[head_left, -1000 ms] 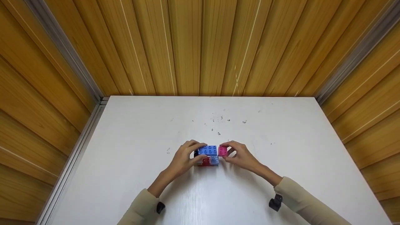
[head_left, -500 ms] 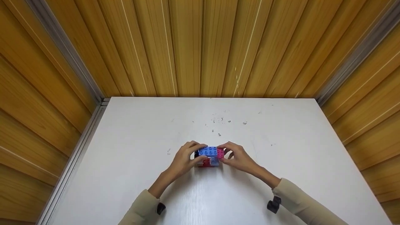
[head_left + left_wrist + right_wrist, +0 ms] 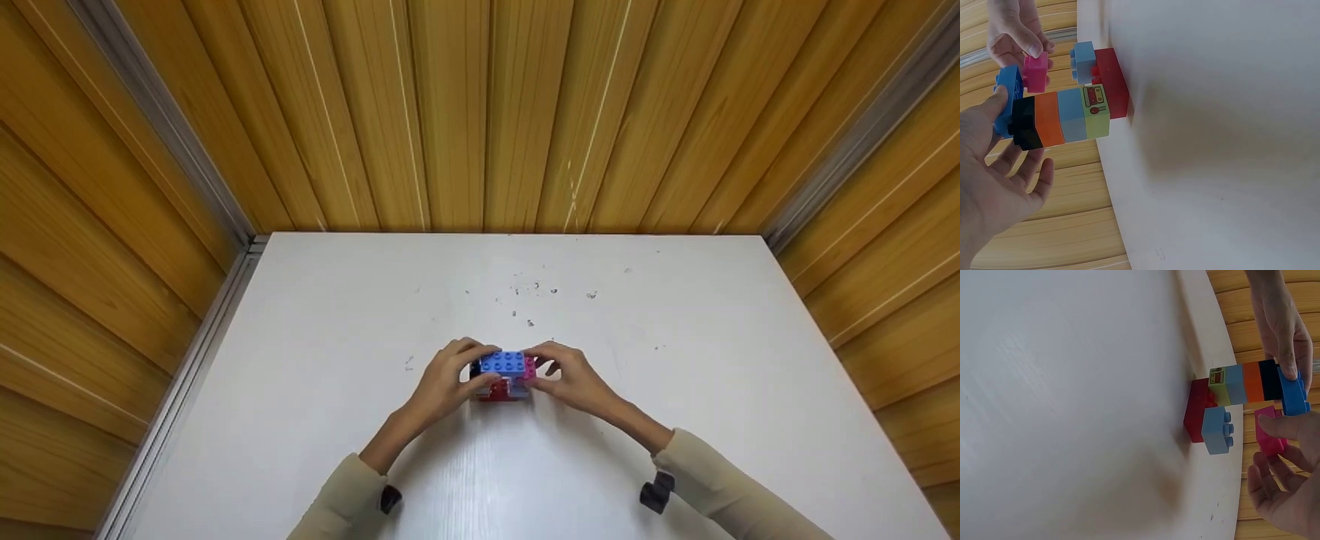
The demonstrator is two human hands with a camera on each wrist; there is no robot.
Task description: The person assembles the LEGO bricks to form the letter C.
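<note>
A column of toy building bricks rises from one end of a red brick [image 3: 1114, 84]: a printed green brick [image 3: 1096, 115], then light blue, orange [image 3: 1049, 118] and black [image 3: 1026, 125]. Across its top lies a long blue brick [image 3: 503, 363], overhanging to the right. My left hand [image 3: 450, 373] pinches this blue brick between thumb and fingers. Between thumb and fingers, my right hand [image 3: 576, 380] holds a pink brick [image 3: 1268, 430], studs up, close under the overhang. A separate light blue brick [image 3: 1216, 430] sits on the red brick's other end, below the pink one.
The bricks stand on a white table [image 3: 337, 300] with small dark marks beyond them. Wood-look panels [image 3: 450, 112] close off the back and sides, with grey metal rails [image 3: 199, 180] at the corners.
My right hand has brought the pink brick leftward, from beside the blue brick to partly beneath its right end. My left hand keeps its hold on the blue brick.
</note>
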